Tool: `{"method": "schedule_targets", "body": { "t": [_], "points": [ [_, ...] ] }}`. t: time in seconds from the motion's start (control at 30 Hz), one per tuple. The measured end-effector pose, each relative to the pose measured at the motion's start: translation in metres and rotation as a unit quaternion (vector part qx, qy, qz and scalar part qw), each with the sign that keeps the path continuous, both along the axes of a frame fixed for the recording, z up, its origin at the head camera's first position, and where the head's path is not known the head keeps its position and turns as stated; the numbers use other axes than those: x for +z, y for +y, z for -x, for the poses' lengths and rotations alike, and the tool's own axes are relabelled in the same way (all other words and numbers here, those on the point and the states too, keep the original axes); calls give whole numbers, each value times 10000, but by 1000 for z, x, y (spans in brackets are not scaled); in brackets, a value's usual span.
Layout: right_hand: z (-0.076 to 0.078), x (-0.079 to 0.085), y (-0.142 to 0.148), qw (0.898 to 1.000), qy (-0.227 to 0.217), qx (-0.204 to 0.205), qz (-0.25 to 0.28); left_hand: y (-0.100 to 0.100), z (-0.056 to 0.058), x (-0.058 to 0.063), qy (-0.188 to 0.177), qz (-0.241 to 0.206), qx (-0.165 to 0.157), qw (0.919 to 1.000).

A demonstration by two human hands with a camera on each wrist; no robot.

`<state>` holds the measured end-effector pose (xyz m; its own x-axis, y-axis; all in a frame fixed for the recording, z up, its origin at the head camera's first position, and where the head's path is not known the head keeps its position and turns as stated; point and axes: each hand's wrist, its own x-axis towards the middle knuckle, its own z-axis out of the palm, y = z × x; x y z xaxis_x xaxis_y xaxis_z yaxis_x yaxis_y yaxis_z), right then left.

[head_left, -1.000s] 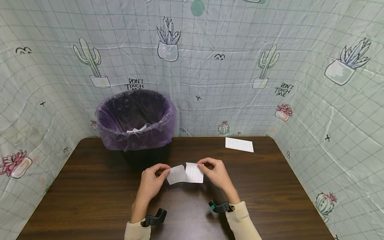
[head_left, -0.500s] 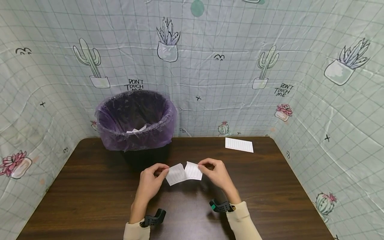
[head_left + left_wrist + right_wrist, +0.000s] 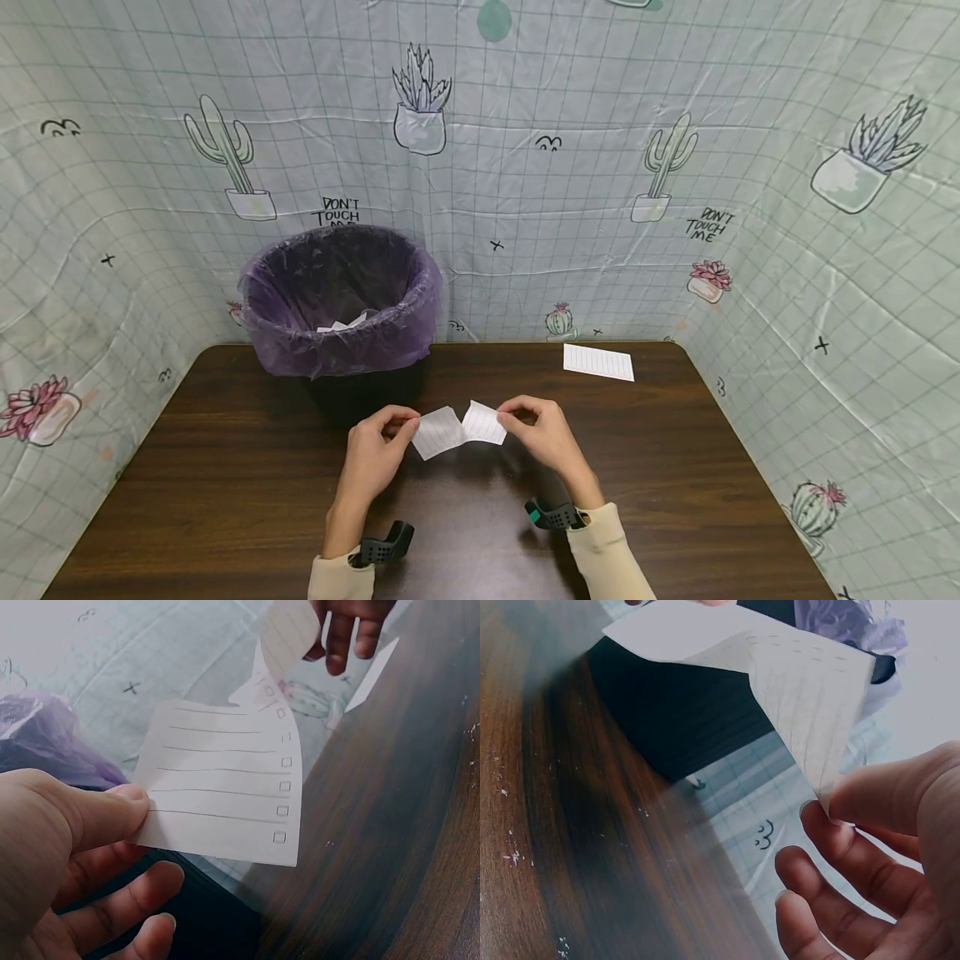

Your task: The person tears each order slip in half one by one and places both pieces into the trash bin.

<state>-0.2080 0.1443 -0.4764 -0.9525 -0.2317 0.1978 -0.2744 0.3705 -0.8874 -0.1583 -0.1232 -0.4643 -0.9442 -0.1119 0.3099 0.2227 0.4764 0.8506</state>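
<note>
A small white lined sheet of paper [image 3: 438, 435] is stretched between both hands above the table, torn partway down from its far edge. Its two halves lean apart and stay joined near the close edge. My left hand [image 3: 377, 450] pinches the left half by its outer edge between thumb and index finger. On the other side, my right hand [image 3: 546, 435] pinches the outer edge of the right half. Ruled lines and a row of little checkboxes show on the sheet [image 3: 217, 784] in the left wrist view. In the right wrist view the paper [image 3: 810, 697] bends and twists at the tear.
Behind my left hand stands a dark trash bin [image 3: 367, 392] lined with a purple bag [image 3: 337, 354]; white paper pieces [image 3: 342, 323] lie inside. Another lined sheet [image 3: 598, 362] rests at the table's back right. Patterned cloth [image 3: 495, 192] surrounds the brown table [image 3: 675, 500].
The tear in the sheet has opened wider, and the right half has swung so its lower edge rises. My left hand has shifted slightly left; the right hand has barely moved.
</note>
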Motion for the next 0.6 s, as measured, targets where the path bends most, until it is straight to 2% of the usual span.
{"method": "schedule_targets", "body": {
  "t": [0.6],
  "points": [
    [2, -4, 2, 9998, -59, -164, -138, 1, 0, 2, -33, -229, 91, 9997]
  ]
}}
